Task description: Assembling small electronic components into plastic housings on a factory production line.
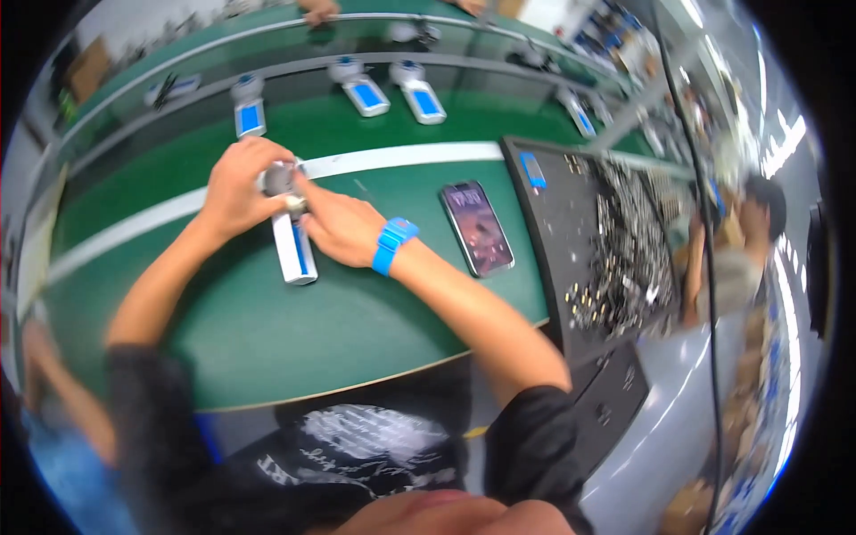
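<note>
A white handheld device (pixel 292 259) with a round head and a long body with a blue strip lies at the left middle of the green table. My left hand (pixel 242 185) is curled around the side of its round head. Fingers of my right hand (pixel 341 225), which has a blue wristband (pixel 392 242) at its wrist, press at the head from the other side. A small pale bit shows between the two hands, too blurred to name. The fingertips partly hide the head.
Similar devices with blue panels (pixel 366 95) stand along the green strip beyond the white line. A phone (pixel 478 228) lies right of my hands. Farther right is a dark tray (pixel 578 259) full of small metal parts. People sit at both sides, and hands show at the far edge.
</note>
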The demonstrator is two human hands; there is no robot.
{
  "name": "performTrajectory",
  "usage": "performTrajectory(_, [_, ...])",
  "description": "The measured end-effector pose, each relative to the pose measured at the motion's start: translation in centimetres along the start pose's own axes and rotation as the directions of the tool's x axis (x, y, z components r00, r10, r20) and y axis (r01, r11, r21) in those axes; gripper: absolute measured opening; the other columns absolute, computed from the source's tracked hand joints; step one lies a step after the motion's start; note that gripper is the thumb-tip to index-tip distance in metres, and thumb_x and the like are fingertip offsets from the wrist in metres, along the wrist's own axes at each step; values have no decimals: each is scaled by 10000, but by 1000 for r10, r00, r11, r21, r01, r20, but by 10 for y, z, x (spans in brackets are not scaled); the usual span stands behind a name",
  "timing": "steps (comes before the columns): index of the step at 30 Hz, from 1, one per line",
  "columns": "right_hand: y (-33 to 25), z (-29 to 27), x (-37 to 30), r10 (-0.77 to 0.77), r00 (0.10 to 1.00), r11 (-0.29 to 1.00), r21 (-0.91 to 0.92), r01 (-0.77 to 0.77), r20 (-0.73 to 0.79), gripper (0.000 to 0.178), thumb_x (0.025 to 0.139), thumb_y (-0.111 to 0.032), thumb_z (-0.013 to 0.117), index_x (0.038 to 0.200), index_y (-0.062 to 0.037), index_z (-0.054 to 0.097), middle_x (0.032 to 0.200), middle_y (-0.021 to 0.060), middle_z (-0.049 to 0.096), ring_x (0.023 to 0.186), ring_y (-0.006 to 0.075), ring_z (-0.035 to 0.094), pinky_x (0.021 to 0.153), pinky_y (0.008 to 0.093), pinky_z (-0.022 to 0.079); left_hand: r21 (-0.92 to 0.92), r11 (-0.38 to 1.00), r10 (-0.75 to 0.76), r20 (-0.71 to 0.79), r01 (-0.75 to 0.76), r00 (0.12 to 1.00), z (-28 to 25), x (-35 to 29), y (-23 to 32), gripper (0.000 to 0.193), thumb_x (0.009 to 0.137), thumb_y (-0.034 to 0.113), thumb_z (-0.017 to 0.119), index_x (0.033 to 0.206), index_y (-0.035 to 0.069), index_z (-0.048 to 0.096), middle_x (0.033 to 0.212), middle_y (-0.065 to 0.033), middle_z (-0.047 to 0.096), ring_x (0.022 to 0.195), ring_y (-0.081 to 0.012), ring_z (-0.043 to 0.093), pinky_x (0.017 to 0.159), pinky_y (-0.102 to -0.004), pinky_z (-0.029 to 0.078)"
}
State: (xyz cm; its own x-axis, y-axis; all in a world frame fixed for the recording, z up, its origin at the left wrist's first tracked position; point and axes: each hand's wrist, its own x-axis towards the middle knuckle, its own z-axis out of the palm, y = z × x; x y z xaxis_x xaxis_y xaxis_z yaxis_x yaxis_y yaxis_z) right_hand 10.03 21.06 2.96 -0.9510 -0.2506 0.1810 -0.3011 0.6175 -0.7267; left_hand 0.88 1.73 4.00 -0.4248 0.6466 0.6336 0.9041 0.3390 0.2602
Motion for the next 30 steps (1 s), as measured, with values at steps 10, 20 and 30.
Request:
performTrajectory(10, [92,-201,-122,98,986,576,-800,-168,-136,515,925,-58,521,1433,-139,500,1185,200,622,1074,413,622,866,489,537,56,983,-179,142,173,973,0,40,-97,366,826,392,665,965,53,677,944,-177,694,894,-376,663,798,-442,522])
performTrajectory(20, [155,-285,-247,426,904,361,-908,-211,-40,581,706,-76,723,1274,-93,602,1163,135,606,1148,349,557,908,472,530,-304,709,-705,-341,637,622,-17,79,-391,627,863,540,682,1241,42,634,1022,-133,694,925,-214,688,650,-389,573])
performTrajectory(30, [198,-322,-273,371,920,569,-754,-330,-122,228,687,5,701,910,-41,712,1024,128,613,1027,344,577,901,440,498,231,362,-932,73,903,355,-4,63,-258,858,759,389,787,1497,143,424,1241,-204,627,1053,-322,656,824,-480,593])
